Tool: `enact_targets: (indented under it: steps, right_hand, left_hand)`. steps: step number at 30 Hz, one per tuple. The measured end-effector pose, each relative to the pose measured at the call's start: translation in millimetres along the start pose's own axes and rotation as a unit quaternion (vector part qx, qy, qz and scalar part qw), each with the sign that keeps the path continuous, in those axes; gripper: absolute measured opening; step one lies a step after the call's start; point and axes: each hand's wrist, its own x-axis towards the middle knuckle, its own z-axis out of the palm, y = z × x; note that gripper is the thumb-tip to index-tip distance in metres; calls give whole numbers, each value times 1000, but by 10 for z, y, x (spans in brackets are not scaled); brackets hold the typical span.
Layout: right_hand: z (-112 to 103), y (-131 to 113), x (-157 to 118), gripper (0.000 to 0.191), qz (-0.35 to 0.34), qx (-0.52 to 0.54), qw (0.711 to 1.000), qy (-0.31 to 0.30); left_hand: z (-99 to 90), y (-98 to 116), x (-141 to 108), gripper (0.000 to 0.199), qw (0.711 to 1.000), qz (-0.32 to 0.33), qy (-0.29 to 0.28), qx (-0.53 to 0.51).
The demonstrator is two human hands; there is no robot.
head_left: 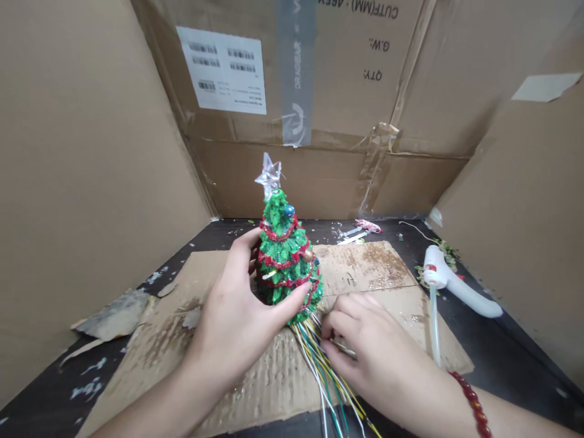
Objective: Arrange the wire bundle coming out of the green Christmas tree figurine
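Nearest the lens, both forearms enter from the bottom edge; a red bead bracelet (472, 401) circles the right wrist. Left forearm runs up and inward. Left hand (239, 310) is wrapped on the lower half of a small Christmas tree (279, 261): thumb across the near face, fingers behind the far left side, back of hand toward camera. The hand is clamped on the tree, which stands near upright, tilted slightly, over a cardboard sheet (274, 377), clear star (270, 174) at top. Right forearm angles in from the lower right corner. Right hand (374, 340) is low, back upward, fingers curled toward the thumb just beside the tree's base and a bundle of thin wires (322, 365). A thin strand shows between thumb and fingers; cannot tell whether pinched. Hands are apart from each other. White glue gun (460, 286) lies beyond the right hand.
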Motion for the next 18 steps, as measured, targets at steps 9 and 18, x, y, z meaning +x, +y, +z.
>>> enact_targets:
  steps: [9,18]
  right_hand:
    - [-1,-17,-5,12,-18,-21,999,23]
    - [-139,44,77,11,51,57,997,-10]
  left_hand:
    - [-3,-19,3,68,1000,-7,-7,7]
    - [-8,-27,10,70,1000,-4,-9,15]
